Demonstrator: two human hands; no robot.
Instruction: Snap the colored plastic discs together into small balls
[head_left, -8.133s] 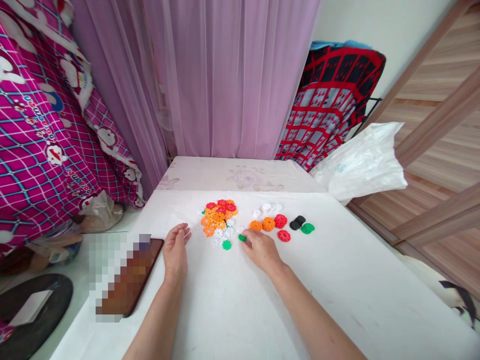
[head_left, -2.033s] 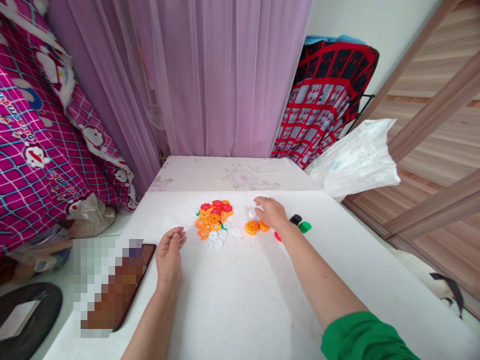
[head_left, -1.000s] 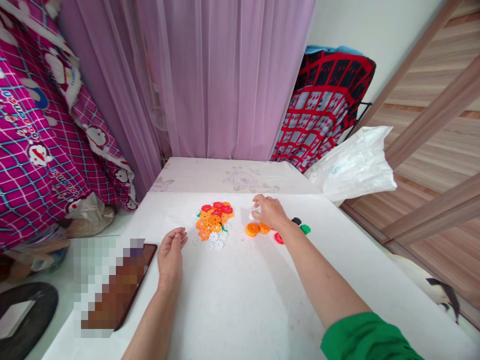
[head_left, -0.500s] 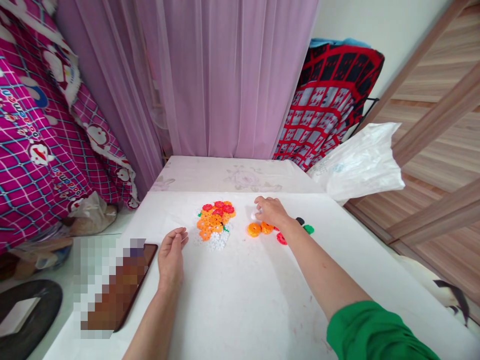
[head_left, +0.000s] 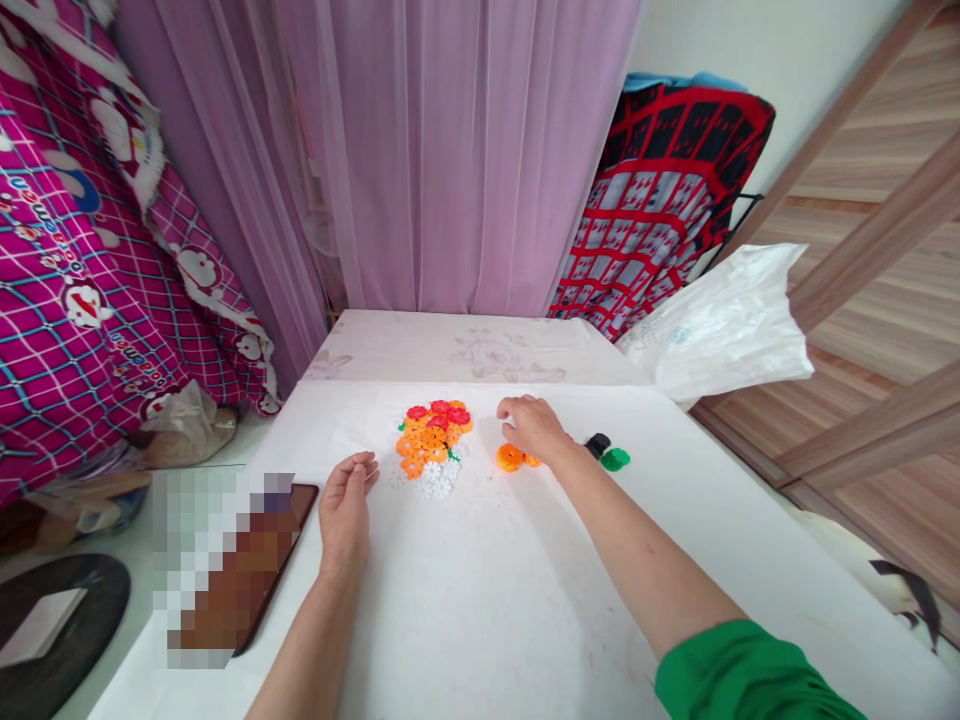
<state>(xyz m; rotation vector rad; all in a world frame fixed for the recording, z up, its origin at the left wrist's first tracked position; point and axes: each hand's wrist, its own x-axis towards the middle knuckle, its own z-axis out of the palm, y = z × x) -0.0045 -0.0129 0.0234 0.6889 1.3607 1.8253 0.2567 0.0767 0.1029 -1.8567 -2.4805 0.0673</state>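
My left hand [head_left: 346, 505] rests on the table left of a loose heap of snowflake discs. Its thumb and fingers are pinched together, with a thin pale edge showing between them that is too small to make out. Orange discs [head_left: 424, 440], red discs [head_left: 448, 410] and white discs [head_left: 439, 482] overlap in the heap, with bits of green. My right hand [head_left: 531, 424] hovers palm down, fingers bent and apart, just behind an orange disc stack [head_left: 510, 458]. What lies beneath its palm is hidden. Black discs [head_left: 598, 444] and green discs [head_left: 616, 460] lie beyond the right wrist.
A phone [head_left: 255, 575], partly blurred out, lies at the table's left edge. Behind the white table [head_left: 465, 600] hangs a purple curtain [head_left: 450, 160]. A white plastic bag [head_left: 724, 325] stands at the back right corner, and a patterned pink cloth [head_left: 112, 280] hangs at left.
My right hand has shifted slightly left and toward me, uncovering more of the black discs and hiding the white thing seen under its fingertips. My left hand has stayed nearly still.
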